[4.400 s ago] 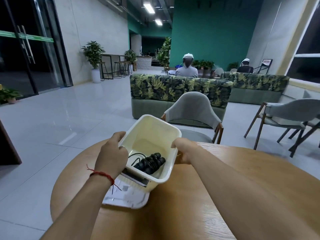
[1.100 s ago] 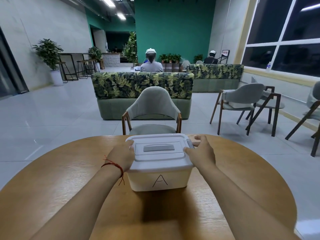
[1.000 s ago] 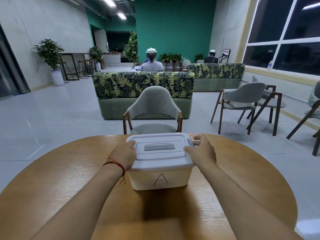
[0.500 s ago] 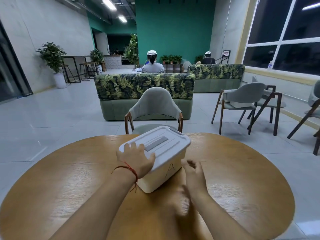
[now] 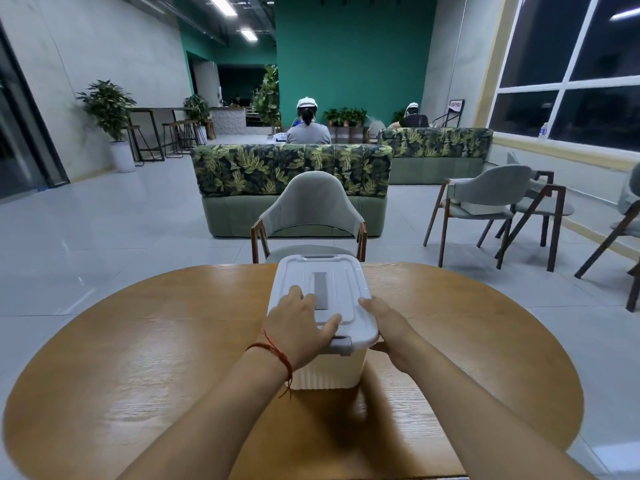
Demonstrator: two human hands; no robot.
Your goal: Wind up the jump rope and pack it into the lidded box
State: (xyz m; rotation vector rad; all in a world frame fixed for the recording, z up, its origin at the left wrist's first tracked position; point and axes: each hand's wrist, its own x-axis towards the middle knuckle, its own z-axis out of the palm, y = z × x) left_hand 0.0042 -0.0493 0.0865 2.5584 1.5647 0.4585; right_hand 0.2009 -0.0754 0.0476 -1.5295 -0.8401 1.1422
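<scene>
A cream plastic box (image 5: 332,370) with a pale grey lid (image 5: 325,271) stands on the round wooden table (image 5: 145,358), one short end toward me. The lid is on, and its grey latch (image 5: 341,344) faces me. My left hand (image 5: 298,327) lies flat over the near end of the lid, thumb beside the latch. Against the box's right near corner, under the lid's rim, rests my right hand (image 5: 388,323). The jump rope is hidden inside the box.
A grey chair (image 5: 308,216) stands just beyond the table's far edge. Behind it is a leaf-patterned sofa (image 5: 291,174). More chairs (image 5: 491,199) stand to the right by the window. Two people sit far back.
The open box with the rope in it now has its lid on. In the last second I turned it a quarter turn, so the short latch end faces me instead of the side marked A.
</scene>
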